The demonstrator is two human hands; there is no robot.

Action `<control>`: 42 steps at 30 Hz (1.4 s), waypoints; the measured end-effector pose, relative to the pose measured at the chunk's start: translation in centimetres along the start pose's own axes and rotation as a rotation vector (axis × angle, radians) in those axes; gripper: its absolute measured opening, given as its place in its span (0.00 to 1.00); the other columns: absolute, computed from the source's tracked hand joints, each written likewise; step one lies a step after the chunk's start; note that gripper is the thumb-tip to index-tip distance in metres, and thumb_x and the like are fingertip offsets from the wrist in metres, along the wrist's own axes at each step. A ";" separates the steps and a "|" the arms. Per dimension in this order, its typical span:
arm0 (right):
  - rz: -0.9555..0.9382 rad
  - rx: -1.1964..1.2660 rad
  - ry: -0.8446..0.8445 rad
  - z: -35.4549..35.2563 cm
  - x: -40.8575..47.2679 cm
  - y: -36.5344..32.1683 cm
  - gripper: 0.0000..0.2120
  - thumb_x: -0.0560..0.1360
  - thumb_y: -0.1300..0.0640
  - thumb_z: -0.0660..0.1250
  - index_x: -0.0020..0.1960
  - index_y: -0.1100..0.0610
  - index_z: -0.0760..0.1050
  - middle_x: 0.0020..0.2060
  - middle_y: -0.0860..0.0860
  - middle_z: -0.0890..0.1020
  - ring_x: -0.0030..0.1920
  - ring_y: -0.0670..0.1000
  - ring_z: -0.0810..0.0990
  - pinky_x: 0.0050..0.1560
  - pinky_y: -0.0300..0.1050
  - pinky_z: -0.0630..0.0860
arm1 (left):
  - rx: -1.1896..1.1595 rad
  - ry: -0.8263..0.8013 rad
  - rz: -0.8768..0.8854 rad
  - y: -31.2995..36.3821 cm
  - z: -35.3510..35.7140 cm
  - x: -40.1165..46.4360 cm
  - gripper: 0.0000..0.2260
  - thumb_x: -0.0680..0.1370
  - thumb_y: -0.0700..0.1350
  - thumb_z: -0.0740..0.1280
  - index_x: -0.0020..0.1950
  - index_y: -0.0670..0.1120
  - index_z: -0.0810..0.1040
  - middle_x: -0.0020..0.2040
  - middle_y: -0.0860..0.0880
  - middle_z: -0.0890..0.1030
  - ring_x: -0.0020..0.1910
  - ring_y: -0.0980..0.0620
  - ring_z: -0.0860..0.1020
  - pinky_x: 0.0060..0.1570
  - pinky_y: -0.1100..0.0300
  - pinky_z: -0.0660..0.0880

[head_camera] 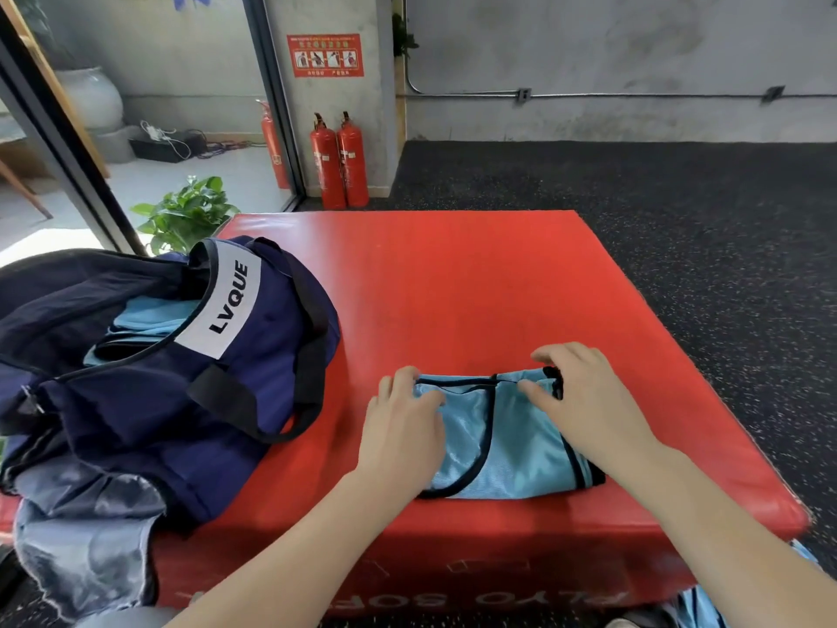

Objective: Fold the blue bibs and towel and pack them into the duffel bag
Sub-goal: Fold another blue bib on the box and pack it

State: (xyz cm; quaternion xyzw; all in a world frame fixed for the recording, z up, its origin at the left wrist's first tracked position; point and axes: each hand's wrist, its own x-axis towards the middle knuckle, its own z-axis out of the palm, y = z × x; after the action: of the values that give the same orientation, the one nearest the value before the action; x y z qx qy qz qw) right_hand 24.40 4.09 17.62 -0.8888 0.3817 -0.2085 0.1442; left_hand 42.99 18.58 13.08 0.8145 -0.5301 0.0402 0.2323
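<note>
We cannot see the near left edge of the folded blue bib (502, 439); our left hand (401, 430) lies over it, fingers fairly straight and resting flat on the cloth. Our right hand (584, 401) covers the bib's far right corner, fingers curled, thumb and forefinger seemingly pinching the black trim, though the grip is hard to make out. The bib lies near us on the red plyo box (453, 287). At the bottom right, more light blue cloth (699, 602) is cut off by the frame. On the left, the navy duffel bag (190, 373) sits open on the box, with folded light blue fabric (149, 317) inside, partly hidden by its rim.
</note>
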 end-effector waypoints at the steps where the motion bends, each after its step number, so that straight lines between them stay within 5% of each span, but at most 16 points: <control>1: -0.019 0.050 -0.004 0.1 -0.5 -0.6 0.11 0.77 0.45 0.69 0.57 0.46 0.76 0.51 0.39 0.77 0.53 0.44 0.75 0.54 0.45 0.75 | -0.014 -0.049 0.036 -0.1 0.0 0.4 0.13 0.75 0.41 0.69 0.57 0.52 0.83 0.68 0.45 0.73 0.64 0.41 0.72 0.53 0.48 0.72; 4: 0.081 0.197 -0.175 0.9 -1.9 -2.2 0.09 0.76 0.43 0.70 0.44 0.47 0.78 0.35 0.43 0.80 0.33 0.42 0.78 0.40 0.43 0.77 | -0.063 -0.193 0.130 -0.6 -0.1 1.3 0.15 0.81 0.45 0.63 0.66 0.56 0.78 0.78 0.48 0.63 0.78 0.47 0.56 0.70 0.48 0.59; 7: 0.150 0.117 -0.398 1.6 -3.0 -2.6 0.19 0.76 0.36 0.66 0.39 0.50 0.76 0.29 0.48 0.81 0.26 0.43 0.78 0.36 0.46 0.79 | -0.074 -0.280 0.113 -1.1 -0.1 2.0 0.15 0.84 0.47 0.59 0.68 0.59 0.75 0.77 0.52 0.63 0.79 0.51 0.53 0.73 0.48 0.53; 11: 0.141 -0.123 -0.388 1.6 -3.0 -2.1 0.24 0.77 0.30 0.58 0.39 0.49 0.73 0.33 0.47 0.80 0.37 0.48 0.80 0.39 0.48 0.75 | -0.080 -0.284 0.079 -1.5 -0.4 2.3 0.15 0.83 0.48 0.58 0.66 0.61 0.76 0.67 0.59 0.71 0.69 0.54 0.65 0.67 0.52 0.59; 15: 0.112 -0.240 -0.238 1.5 -1.5 -0.5 0.21 0.79 0.35 0.55 0.42 0.51 0.72 0.40 0.49 0.82 0.47 0.56 0.81 0.43 0.49 0.74 | 0.003 -0.292 0.116 -1.5 -1.0 1.6 0.13 0.82 0.52 0.60 0.66 0.59 0.77 0.59 0.55 0.74 0.59 0.51 0.71 0.61 0.52 0.66; 20: 0.048 -0.193 -0.234 1.5 -0.5 0.9 0.20 0.82 0.39 0.57 0.65 0.51 0.75 0.56 0.50 0.83 0.59 0.54 0.79 0.62 0.51 0.72 | -0.241 -0.437 0.199 -0.6 -2.0 0.0 0.11 0.81 0.54 0.65 0.60 0.56 0.81 0.46 0.57 0.75 0.42 0.59 0.74 0.52 0.54 0.76; 23: -0.004 -0.096 -0.206 1.3 -0.9 0.4 0.20 0.81 0.41 0.60 0.67 0.51 0.75 0.61 0.47 0.81 0.64 0.51 0.76 0.66 0.50 0.70 | -0.207 -0.390 0.199 -0.7 -1.8 -0.8 0.13 0.81 0.57 0.65 0.63 0.58 0.79 0.47 0.58 0.73 0.42 0.58 0.74 0.51 0.56 0.76; 31: -0.289 0.112 -0.396 1.9 -4.0 -2.3 0.11 0.74 0.39 0.71 0.47 0.46 0.79 0.48 0.40 0.80 0.55 0.40 0.74 0.59 0.37 0.69 | -0.196 -0.336 0.384 -0.9 -1.8 -1.0 0.09 0.81 0.46 0.66 0.58 0.55 0.84 0.56 0.59 0.78 0.57 0.56 0.71 0.57 0.61 0.71; 42: -0.303 0.119 -0.327 3.5 -4.9 -2.1 0.06 0.75 0.46 0.70 0.46 0.48 0.82 0.49 0.34 0.78 0.54 0.39 0.74 0.60 0.43 0.72 | -0.215 -0.391 0.359 -0.5 -2.0 -1.0 0.14 0.79 0.61 0.66 0.58 0.57 0.82 0.55 0.61 0.76 0.57 0.59 0.71 0.59 0.60 0.71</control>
State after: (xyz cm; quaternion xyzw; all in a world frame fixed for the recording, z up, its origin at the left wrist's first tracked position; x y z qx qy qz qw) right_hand 24.40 9.46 14.15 -0.9478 0.2025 -0.1031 0.2236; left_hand 43.38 20.43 14.38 0.6707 -0.7016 -0.1337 0.2000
